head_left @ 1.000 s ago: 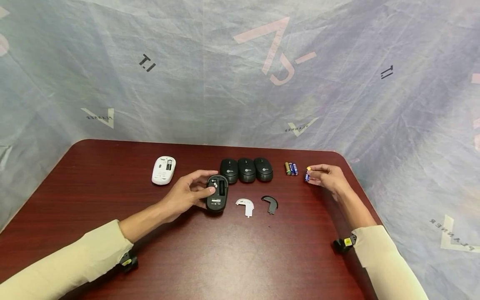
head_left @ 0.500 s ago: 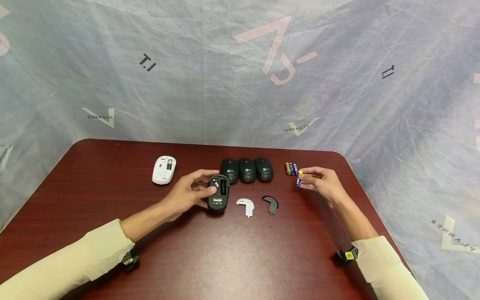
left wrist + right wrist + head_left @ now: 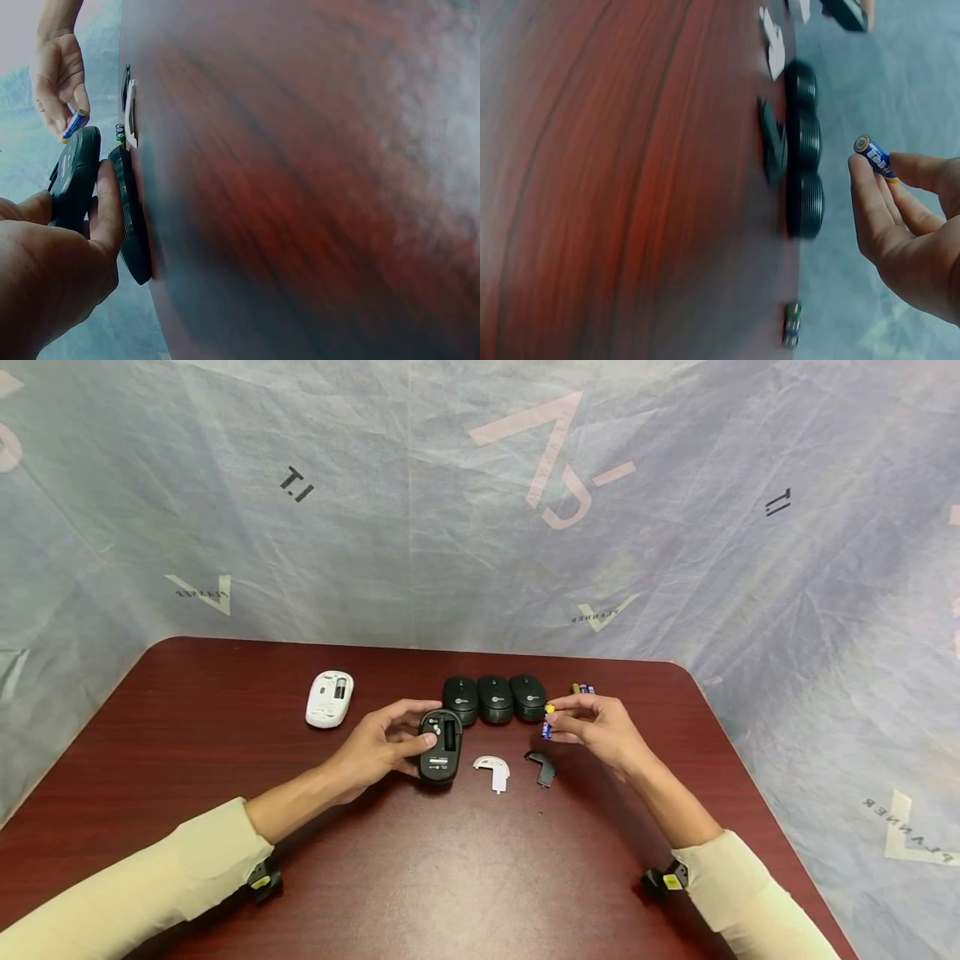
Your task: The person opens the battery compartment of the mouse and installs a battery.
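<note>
My left hand [image 3: 367,750] grips a black computer mouse [image 3: 438,762] by its side, thumb across its underside. That underside faces up and shows a bare battery slot [image 3: 450,735]. Between thumb and fingertips my right hand [image 3: 603,733] pinches a blue battery [image 3: 547,727] with a yellow end. In the right wrist view the battery [image 3: 875,156] is held in the air above the table. A white battery cover [image 3: 495,772] and a black battery cover [image 3: 542,770] lie on the table between the two hands. The left wrist view shows the held mouse [image 3: 76,180] close to the battery [image 3: 73,125].
Three black mice [image 3: 495,699] stand in a row behind the covers. A white mouse [image 3: 329,699] lies underside up at the left with a battery in its slot. Several batteries [image 3: 582,689] lie at the back right, partly hidden by my right hand. A printed cloth [image 3: 408,527] hangs behind the table.
My right hand has carried the battery leftward, from the right side of the table toward the held mouse, passing in front of the loose batteries. My left hand has barely moved.
</note>
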The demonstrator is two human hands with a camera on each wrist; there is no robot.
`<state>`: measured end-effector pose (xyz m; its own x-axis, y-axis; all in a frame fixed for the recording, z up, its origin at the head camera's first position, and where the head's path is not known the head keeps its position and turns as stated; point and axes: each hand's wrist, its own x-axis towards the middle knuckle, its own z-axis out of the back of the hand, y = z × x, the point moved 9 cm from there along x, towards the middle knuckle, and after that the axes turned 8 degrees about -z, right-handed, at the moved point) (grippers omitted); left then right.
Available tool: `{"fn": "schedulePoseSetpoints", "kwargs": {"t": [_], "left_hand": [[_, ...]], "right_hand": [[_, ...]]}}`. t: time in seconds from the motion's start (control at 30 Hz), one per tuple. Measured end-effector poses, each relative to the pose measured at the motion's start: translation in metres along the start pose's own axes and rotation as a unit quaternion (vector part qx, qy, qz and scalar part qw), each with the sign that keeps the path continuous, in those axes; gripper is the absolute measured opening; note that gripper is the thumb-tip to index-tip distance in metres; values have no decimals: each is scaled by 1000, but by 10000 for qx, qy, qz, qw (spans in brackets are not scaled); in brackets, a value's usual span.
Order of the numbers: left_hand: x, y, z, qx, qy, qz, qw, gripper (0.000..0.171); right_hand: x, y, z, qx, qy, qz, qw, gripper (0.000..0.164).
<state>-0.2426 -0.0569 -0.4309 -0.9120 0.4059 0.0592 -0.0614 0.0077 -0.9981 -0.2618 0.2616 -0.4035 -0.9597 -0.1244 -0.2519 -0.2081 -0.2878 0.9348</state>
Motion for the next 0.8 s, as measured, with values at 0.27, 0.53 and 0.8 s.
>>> {"fn": "schedulePoseSetpoints", "kwargs": {"t": [0.27,0.53,0.8], "left_hand": [[1,-1,-2,22,64,-69,10000,61],[1,-3,-3,-13,40,-104,9999,61],[3,-3,-6,-20,111,-135,9998,59]], "right_hand": [[2,17,-38,305,345,172,9988,36],[6,24,-67,543,557,229,9967,36],[8,39,-90,762,566,423,9946,31]]}}
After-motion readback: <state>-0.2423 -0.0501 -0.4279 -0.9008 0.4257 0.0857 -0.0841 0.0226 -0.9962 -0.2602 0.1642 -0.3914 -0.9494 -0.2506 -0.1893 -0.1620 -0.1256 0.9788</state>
